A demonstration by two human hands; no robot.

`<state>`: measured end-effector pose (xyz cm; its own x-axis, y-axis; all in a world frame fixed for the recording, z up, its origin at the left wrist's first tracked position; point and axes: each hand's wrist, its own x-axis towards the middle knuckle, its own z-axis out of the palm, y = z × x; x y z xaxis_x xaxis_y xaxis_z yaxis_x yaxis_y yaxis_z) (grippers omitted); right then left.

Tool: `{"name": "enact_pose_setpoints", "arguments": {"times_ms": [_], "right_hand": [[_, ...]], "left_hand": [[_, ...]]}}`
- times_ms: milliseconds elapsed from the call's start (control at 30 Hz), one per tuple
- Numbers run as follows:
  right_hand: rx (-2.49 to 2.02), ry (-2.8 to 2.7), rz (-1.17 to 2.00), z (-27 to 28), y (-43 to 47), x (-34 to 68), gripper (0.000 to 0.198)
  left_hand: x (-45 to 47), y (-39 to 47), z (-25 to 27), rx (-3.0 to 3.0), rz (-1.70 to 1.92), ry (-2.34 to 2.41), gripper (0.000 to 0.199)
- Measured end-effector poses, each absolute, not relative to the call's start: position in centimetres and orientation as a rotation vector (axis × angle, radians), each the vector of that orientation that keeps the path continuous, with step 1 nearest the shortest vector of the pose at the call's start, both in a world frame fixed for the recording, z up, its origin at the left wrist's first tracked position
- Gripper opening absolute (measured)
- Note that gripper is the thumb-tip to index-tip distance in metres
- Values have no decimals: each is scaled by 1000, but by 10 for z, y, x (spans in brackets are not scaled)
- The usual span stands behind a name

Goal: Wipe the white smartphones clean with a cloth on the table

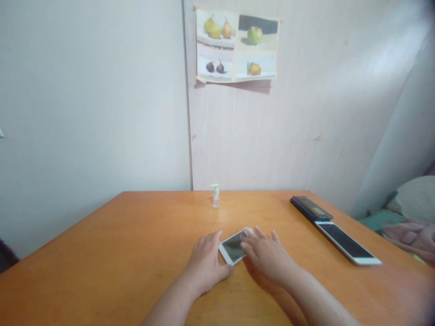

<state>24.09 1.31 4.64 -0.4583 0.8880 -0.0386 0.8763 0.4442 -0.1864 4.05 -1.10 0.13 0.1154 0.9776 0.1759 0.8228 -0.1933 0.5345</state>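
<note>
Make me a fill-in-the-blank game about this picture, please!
The person's ____ hand touches the left end of the small, white, grey-screened phone.
The long, white, black-screened device lies on the ____ side of the orange-brown wooden table.
The white paper sheet on the pale wall shows ____ fruit paintings.
Missing words: left; right; four.

White phone's (231, 250) far right part hidden under right hand (267, 253). Small clear thing (244, 234) beneath that hand's fingers mostly covered; cannot tell what. Left forearm (171, 301) and right forearm (319, 296) cut off by bottom edge, likewise table (102, 253). Dark thing (6, 256) cropped at left edge, unidentifiable. Bedding (411, 233) blurred, cropped at right edge. Pump bottle's (215, 199) surface details too small to tell.
</note>
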Motion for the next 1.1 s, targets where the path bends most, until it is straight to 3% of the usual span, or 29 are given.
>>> {"name": "enact_pose_setpoints", "arguments": {"times_ms": [133, 333, 533, 733, 967, 1100], "right_hand": [[-1127, -2767, 360, 44, -1, 229, 45], [-1659, -2528, 238, 34, 21, 240, 48], [-1172, -2729, 344, 31, 7, 228, 47], [-1709, -2480, 215, 33, 23, 240, 51], [-1198, -2716, 454, 38, 6, 225, 47], [-1674, -2493, 263, 32, 28, 238, 50]], "left_hand": [[42, -13, 6, 2069, 695, 1780, 83], [41, -13, 5, 2079, 680, 1783, 84], [41, -10, -1, 2072, 686, 1791, 83], [41, -11, 0, 2063, 677, 1806, 86], [39, -10, -1, 2099, 673, 1785, 82], [41, -10, -1, 2092, 674, 1798, 88]]}}
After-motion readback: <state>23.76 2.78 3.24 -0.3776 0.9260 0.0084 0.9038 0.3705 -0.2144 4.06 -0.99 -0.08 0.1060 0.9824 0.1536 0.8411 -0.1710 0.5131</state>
